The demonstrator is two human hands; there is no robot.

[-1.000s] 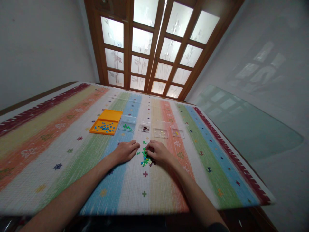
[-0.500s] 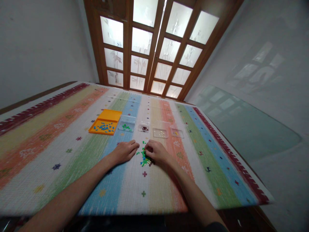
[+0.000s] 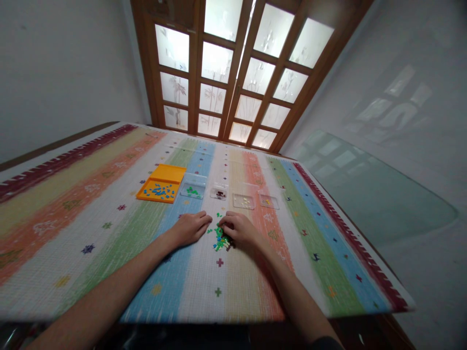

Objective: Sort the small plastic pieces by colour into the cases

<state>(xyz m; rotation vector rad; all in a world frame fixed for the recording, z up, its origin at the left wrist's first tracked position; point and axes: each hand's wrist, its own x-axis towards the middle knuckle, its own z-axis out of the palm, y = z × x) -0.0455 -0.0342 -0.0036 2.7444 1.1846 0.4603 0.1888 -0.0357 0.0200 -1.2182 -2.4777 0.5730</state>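
Green-heavy pile [image 3: 220,241] looked hardly changed from earlier: four o'clock from left hand [image 3: 191,227], eight o'clock from right hand [image 3: 238,228]. Left lay relaxed, released; right's fingers bent, grasp couldn't be told.

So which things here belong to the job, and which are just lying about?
Likely the job:
- mixed small pieces at the right hand
- open orange case with blue pieces
- four clear boxes

Just around:
- striped tablecloth
- paned doors
- pale greenish panel

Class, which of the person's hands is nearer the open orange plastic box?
Left. The left hand lies on the near side of the box, slightly right; the right hand is farther right, at the pile of small multicoloured pieces.
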